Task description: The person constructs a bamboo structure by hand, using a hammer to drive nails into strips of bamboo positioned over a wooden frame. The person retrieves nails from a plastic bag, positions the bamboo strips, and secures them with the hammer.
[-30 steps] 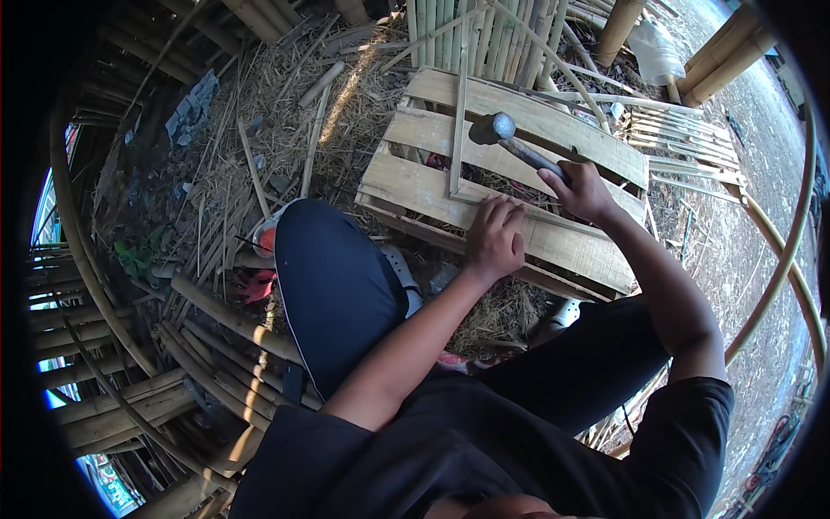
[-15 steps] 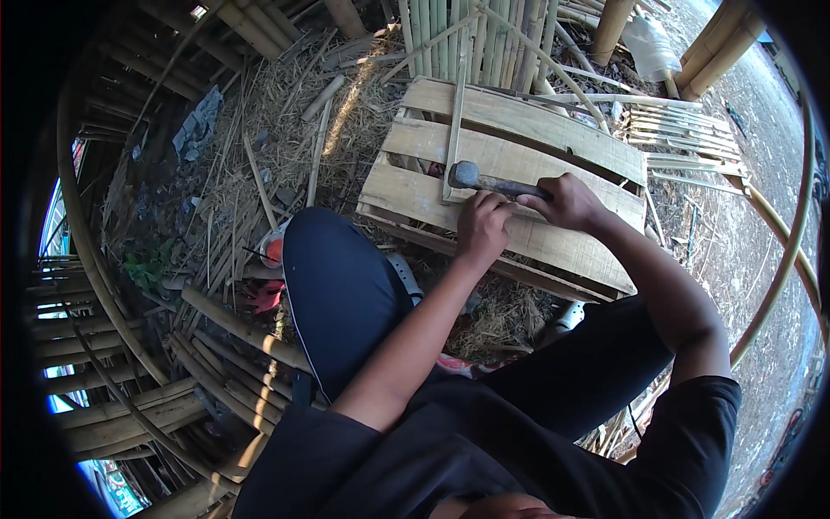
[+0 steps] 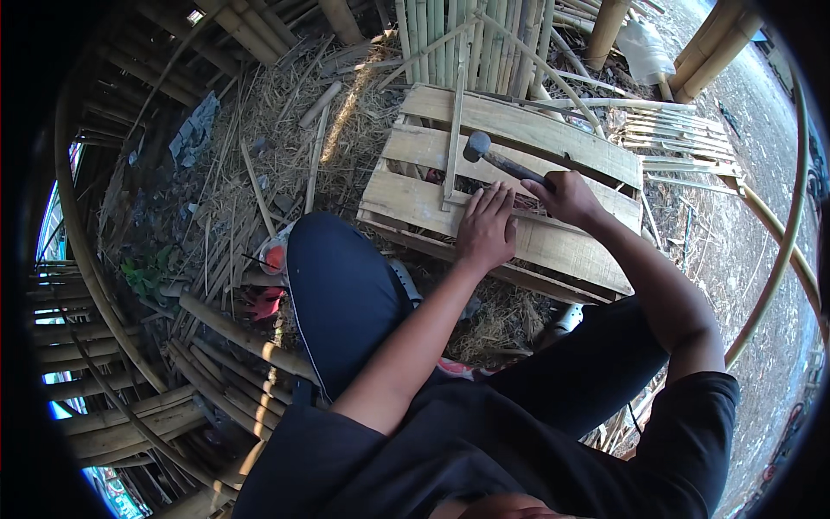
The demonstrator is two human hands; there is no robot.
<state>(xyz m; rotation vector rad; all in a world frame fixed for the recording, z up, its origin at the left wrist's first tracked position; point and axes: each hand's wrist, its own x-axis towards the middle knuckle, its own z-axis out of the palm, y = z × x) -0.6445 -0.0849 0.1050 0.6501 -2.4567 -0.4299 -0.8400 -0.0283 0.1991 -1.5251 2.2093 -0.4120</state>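
Observation:
My right hand [image 3: 568, 200] is wrapped round the handle of a hammer [image 3: 513, 167]. The hammer's dark, blunt head is raised a little above the slatted wooden crate [image 3: 596, 160], up and left of the fist. Flat on the near slats lies my left hand [image 3: 487, 229], its fingers stretched out and pointing away from me. It rests at a thin bamboo strip frame [image 3: 453, 156], just right of the corner where two strips meet. One strip runs from that corner to the far side; the other passes under or beside my fingers. Whether a nail is there cannot be made out.
Green bamboo slats [image 3: 437, 43] stand upright behind the crate. To its right is a bamboo slat panel [image 3: 679, 134] on the ground. Straw and bamboo scraps [image 3: 285, 130] litter the left side. Bamboo poles [image 3: 246, 333] lie beside my left knee; a plastic cup [image 3: 275, 257] stands close by.
My left hand's fingers have gone from curled to stretched flat. The hammer head has swung away from me and slightly right, with my right hand still gripping its handle.

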